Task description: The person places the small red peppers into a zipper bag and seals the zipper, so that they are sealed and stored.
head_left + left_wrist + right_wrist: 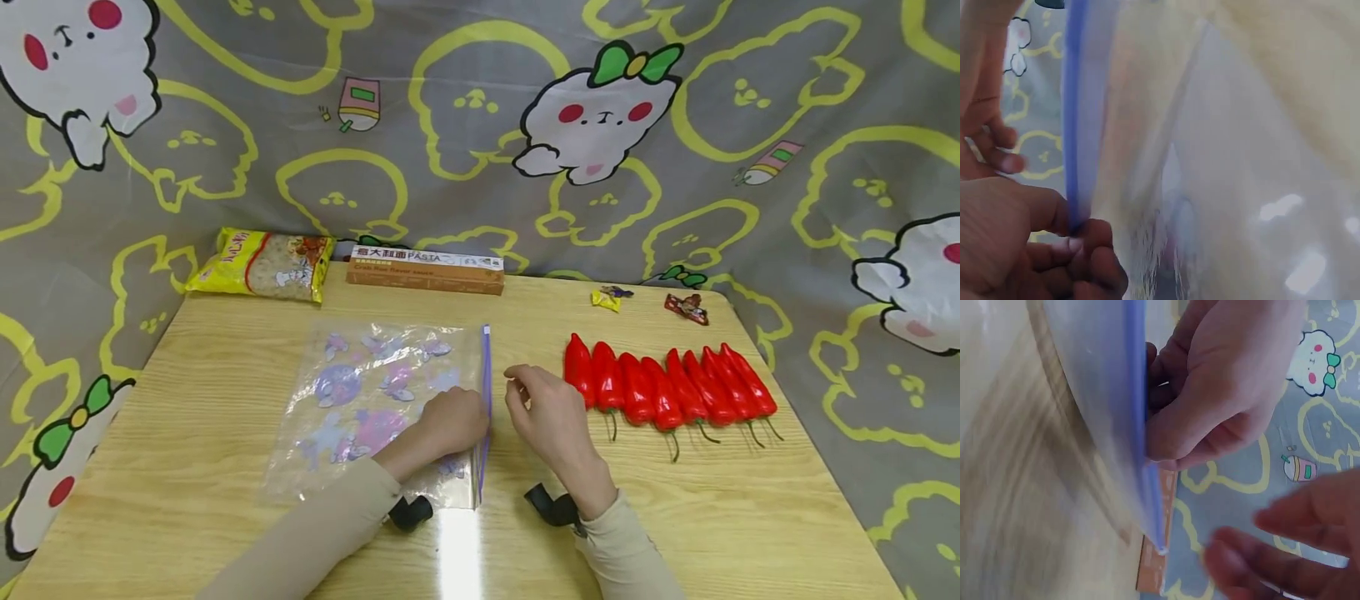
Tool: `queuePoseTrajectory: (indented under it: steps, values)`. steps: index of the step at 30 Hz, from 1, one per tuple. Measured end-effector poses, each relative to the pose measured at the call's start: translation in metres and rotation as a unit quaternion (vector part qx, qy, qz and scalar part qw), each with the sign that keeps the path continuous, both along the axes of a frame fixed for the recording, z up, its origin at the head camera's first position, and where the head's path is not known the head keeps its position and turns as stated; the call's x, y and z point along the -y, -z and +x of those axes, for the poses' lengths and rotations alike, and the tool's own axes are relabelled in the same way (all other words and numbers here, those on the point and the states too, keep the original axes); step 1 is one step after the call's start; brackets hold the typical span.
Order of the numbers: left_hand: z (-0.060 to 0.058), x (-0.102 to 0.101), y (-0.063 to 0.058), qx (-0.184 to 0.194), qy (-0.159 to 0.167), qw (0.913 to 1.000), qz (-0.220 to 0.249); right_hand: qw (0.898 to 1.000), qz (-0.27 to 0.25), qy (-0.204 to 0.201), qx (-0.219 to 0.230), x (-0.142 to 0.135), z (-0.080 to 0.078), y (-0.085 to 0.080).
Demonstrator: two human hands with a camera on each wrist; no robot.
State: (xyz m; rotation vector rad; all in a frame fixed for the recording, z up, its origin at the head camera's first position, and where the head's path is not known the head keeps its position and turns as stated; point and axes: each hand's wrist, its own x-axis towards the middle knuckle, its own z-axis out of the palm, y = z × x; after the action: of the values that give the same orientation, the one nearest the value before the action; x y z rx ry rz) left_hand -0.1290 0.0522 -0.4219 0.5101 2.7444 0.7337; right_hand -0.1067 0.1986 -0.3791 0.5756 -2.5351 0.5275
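A clear zip bag (337,425) printed with pink and blue cartoon figures lies on the table, its purple zip edge (486,367) along the right side. My left hand (453,421) pinches that edge near its middle; in the left wrist view the thumb and fingers (1094,240) close on the purple strip. Just right of the strip, my right hand (547,412) hovers with loosely bent fingers and holds nothing. In the right wrist view its fingertips (1225,550) are apart from the bag. Beside this hand lies a row of several red peppers (637,392) with green stems.
At the back left stands a yellow food packet (277,265), beside a long pasta box (427,271). Small wrapped sweets, one yellow (606,300) and one dark red (686,308), lie at the back right. Patterned cloth (465,108) surrounds the wooden table (187,467).
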Motion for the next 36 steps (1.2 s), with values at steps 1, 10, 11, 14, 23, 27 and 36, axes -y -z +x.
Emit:
queuePoseTrajectory:
  steps: [1,10,11,14,23,27,36]
  values:
    - [0.001,0.003,0.000,-0.001,0.000,0.9996,0.028,1.000,0.000,-0.007,0.025,0.001,0.001,0.001]
    - [0.019,0.017,0.003,-0.068,-0.020,0.9862,0.150,0.984,0.053,-0.041,0.167,0.006,0.007,0.020]
    - [0.021,0.019,0.002,-0.074,-0.026,0.9850,0.154,0.984,0.051,-0.043,0.163,0.006,0.007,0.022]
    - [0.025,0.031,-0.005,-0.092,-0.041,0.9795,0.174,0.986,0.044,-0.051,0.151,0.009,0.007,0.028]
    - [0.028,0.089,-0.042,-0.107,-0.139,0.9568,0.232,0.981,0.084,-0.071,0.159,0.013,0.001,0.033]
    - [0.031,0.097,-0.053,-0.083,-0.151,0.9521,0.253,0.981,0.084,-0.063,0.163,0.012,-0.002,0.031]
    - [0.028,0.088,-0.038,0.020,-0.127,0.9509,0.281,0.979,0.071,-0.075,0.173,0.015,-0.003,0.031]
